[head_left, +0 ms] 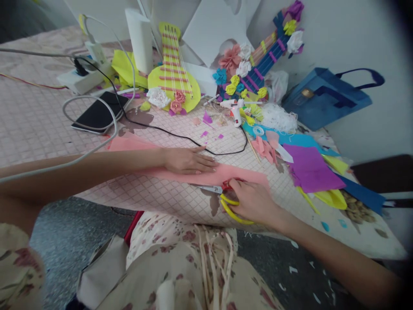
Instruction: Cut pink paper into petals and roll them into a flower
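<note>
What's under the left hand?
The left hand rests on pink paper, which shows along the hand's near side. Whatever lies directly beneath the palm is covered.

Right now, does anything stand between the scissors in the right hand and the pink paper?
Nothing visible does. The right hand holds the scissors with their blades along the near edge of the pink paper. The left hand lies on the paper beyond the blades, not between.

A cream, red-flowered garment [180, 254] is worn, its sleeve [21, 262] cut short; pale cords [230, 254] are seen below the right hand [250, 200].
</note>
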The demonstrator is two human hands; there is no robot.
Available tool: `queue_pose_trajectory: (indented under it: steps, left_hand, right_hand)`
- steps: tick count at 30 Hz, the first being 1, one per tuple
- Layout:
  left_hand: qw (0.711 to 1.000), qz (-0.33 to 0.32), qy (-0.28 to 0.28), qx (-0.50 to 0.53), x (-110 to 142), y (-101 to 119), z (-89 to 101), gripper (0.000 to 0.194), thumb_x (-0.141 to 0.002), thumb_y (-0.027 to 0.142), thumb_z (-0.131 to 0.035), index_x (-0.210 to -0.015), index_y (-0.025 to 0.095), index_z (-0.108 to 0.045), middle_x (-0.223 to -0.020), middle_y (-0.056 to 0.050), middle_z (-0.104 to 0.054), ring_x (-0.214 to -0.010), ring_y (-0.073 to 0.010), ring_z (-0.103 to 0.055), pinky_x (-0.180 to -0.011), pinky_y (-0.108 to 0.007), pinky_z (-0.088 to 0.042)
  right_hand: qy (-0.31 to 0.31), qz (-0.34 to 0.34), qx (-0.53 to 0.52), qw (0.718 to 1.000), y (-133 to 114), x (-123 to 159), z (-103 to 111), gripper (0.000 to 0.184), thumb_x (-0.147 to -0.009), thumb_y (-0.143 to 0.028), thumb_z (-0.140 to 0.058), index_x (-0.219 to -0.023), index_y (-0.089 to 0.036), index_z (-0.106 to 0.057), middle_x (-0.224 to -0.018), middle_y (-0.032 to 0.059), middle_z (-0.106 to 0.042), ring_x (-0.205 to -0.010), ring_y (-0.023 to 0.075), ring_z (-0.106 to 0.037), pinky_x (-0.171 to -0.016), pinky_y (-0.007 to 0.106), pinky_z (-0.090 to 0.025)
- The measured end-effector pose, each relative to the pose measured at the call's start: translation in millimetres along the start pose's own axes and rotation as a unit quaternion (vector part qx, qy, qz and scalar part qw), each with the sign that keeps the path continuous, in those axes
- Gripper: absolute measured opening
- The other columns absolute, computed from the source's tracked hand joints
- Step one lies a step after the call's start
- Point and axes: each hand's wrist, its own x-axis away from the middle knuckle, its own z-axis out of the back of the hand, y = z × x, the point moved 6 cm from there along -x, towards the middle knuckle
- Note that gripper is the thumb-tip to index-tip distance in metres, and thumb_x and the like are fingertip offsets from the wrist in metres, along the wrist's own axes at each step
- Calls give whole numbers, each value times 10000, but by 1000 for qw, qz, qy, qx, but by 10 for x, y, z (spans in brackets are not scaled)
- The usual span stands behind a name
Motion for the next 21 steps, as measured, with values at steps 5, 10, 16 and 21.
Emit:
queue_pose_trajectory:
  steps: [5,10,16,21]
  left_hand:
    - [1000,10,-5,20,-16,-17,-14,487,-939,303,-308,-1426,299,-274,-1482,5,-300,-1382,-152,-220,-1119,-382,118]
    - [1000,-6,13,21,5,-31,-18,492,-931,307,-323,-1422,299,-288,-1479,-1,-307,-1381,-162,-223,-1119,-384,113]
    - [999,19,2,38,-8,-27,-4,472,-932,329,-321,-1402,291,-340,-1473,0,-324,-1382,-163,-221,-1123,-388,94]
    - [999,34,7,21,17,-15,65,473,-934,325,-306,-1400,258,-354,-1483,-10,-300,-1389,-160,-198,-1131,-373,75]
  right_hand:
    - [-4,8,8,1000,5,0,-8,419,-779,-526,-539,-963,-152,-508,-812,86,-677,-733,250,-642,-548,288,-318]
    - [-4,16,22,1000,45,28,-51,370,-773,-467,-571,-970,-158,-511,-761,74,-678,-704,247,-643,-529,280,-297]
    - [10,12,13,1000,30,44,-17,317,-782,-408,-562,-985,-168,-519,-795,65,-681,-757,247,-645,-568,283,-334]
    - [3,5,-2,1000,-13,27,36,370,-755,-432,-582,-985,-148,-529,-854,87,-674,-813,257,-636,-629,305,-375]
